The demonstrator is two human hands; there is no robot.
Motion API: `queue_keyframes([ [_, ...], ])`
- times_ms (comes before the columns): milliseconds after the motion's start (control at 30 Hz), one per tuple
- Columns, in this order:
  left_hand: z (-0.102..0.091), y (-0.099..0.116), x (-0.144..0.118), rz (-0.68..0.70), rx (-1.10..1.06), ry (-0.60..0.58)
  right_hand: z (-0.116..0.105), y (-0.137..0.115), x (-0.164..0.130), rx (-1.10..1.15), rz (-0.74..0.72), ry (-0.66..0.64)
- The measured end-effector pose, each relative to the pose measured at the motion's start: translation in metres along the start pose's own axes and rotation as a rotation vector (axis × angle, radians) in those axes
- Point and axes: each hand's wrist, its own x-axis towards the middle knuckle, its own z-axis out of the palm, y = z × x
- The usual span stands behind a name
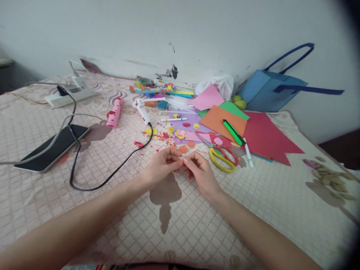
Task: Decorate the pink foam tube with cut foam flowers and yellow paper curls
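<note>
My left hand and my right hand meet fingertip to fingertip low over the quilted cloth. Between the fingers of both hands sits a tiny reddish paper piece, mostly hidden by the fingers. Just beyond them lie small orange paper cut-outs and yellow-and-red scissors. A yellow paper flower rests on a purple sheet farther back.
Coloured paper sheets, a green marker and a white pen lie to the right. A glue gun with black cable, a pink roll, a phone, a power strip and a blue bag surround them.
</note>
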Motion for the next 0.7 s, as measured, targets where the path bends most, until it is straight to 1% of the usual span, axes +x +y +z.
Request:
queue_keyframes([
  [167, 0.002, 0.001, -0.002, 0.078, 0.057, -0.017, -0.001, 0.001, 0.001, -0.03, 0.016, -0.043],
  [233, 0.001, 0.003, -0.002, 0.076, 0.057, -0.021, -0.004, 0.0, 0.002, -0.041, 0.022, -0.062],
  [300, 0.0, 0.004, -0.002, 0.048, 0.033, -0.025, -0.008, -0.003, 0.003, -0.078, -0.009, -0.081],
  [367, -0.002, 0.006, -0.001, 0.0, -0.015, -0.043, -0.014, -0.008, 0.004, -0.139, -0.105, -0.099],
  [433, -0.005, 0.009, -0.001, -0.063, -0.101, -0.076, -0.02, -0.013, 0.006, -0.225, -0.242, -0.132],
  [567, -0.008, 0.015, -0.002, -0.242, -0.287, -0.148, -0.028, -0.02, 0.007, -0.474, -0.502, -0.233],
  [633, -0.008, 0.017, -0.003, -0.327, -0.317, -0.189, -0.03, -0.022, 0.007, -0.554, -0.58, -0.249],
  [700, -0.009, 0.017, -0.002, -0.356, -0.285, -0.232, -0.031, -0.021, 0.007, -0.58, -0.608, -0.255],
])
